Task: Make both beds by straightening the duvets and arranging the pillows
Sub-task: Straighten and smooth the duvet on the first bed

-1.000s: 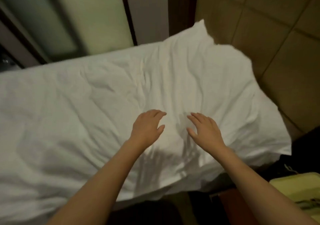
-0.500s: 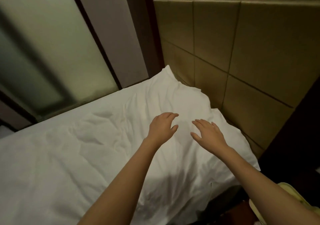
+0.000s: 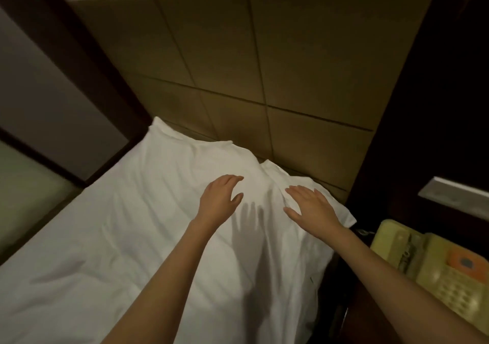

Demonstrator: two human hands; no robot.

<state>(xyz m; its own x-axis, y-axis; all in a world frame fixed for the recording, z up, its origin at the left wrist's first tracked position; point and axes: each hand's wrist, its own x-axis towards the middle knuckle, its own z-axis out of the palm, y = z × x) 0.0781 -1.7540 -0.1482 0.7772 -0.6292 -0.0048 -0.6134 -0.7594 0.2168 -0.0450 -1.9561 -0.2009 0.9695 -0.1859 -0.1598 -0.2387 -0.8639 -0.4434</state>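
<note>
Left hand (image 3: pixel 221 202) loosely curved, right hand (image 3: pixel 311 207) flat, both empty above white duvet (image 3: pixel 132 238) near headboard (image 3: pixel 238 66); contact possibly on pillow (image 3: pixel 328 206), unclear.

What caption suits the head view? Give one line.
Both hands, left and right, open over a white duvet by the padded headboard.

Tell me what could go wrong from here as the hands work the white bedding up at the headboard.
1. The right hand sits near the bedding's corner, which overhangs the bed edge; a hard sweep could drag it off toward the telephone.
2. The left hand hovers with loosely curled fingers; pressing unevenly may push creases elsewhere instead of flattening them.
3. Dim light and hand shadows could hide leftover wrinkles.
</note>
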